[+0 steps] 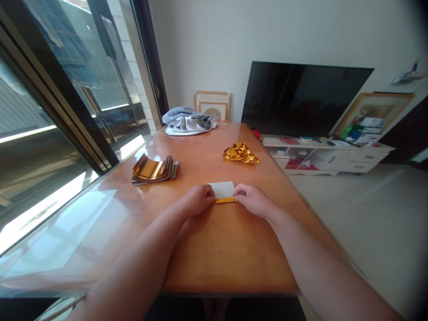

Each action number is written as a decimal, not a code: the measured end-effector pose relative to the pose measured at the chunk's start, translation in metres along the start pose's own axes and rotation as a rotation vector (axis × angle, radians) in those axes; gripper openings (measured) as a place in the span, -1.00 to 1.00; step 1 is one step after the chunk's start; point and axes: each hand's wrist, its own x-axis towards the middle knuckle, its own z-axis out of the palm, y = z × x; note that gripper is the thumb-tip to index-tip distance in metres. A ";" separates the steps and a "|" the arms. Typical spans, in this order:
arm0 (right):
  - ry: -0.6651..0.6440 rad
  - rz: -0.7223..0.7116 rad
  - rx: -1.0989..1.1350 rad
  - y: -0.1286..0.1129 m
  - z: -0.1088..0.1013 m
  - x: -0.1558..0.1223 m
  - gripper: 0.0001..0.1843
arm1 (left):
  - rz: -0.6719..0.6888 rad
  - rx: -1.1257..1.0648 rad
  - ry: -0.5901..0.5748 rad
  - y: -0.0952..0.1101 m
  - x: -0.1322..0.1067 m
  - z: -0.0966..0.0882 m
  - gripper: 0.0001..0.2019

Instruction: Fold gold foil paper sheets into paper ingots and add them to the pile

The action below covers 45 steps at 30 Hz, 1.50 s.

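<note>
A sheet of foil paper (222,190) lies on the table, its pale side up, with a narrow gold strip folded over along the near edge. My left hand (199,199) pinches the left end of that strip. At the strip's right end, my right hand (251,198) has its thumb and fingers closed on the paper. Left of my hands sits a stack of gold foil sheets (153,169), curling up at the sides. Beyond the right hand lie folded gold foil pieces (240,154), crinkled and shiny.
The brown wooden table (230,263) stretches away from me. A grey cloth bundle (189,120) rests at its far end. Past its right edge stand a white cabinet (357,157) and a large black television (304,100). A sliding window (67,89) runs along the left.
</note>
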 end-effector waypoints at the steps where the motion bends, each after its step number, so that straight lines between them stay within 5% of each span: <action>1: 0.000 0.002 0.001 0.000 0.000 0.000 -0.85 | 0.004 0.003 0.003 0.000 0.000 0.000 -0.82; 22: 0.047 -0.029 -0.072 0.011 0.005 0.006 -0.92 | 0.056 0.083 0.019 0.008 -0.006 -0.003 -0.84; 31: 0.059 -0.027 -0.074 0.006 0.003 0.005 -0.92 | 0.320 0.311 0.083 0.013 -0.013 -0.003 -0.56; 45: 0.069 -0.018 -0.217 0.007 -0.001 0.003 -0.88 | 0.451 0.544 0.002 0.029 -0.017 0.002 -0.71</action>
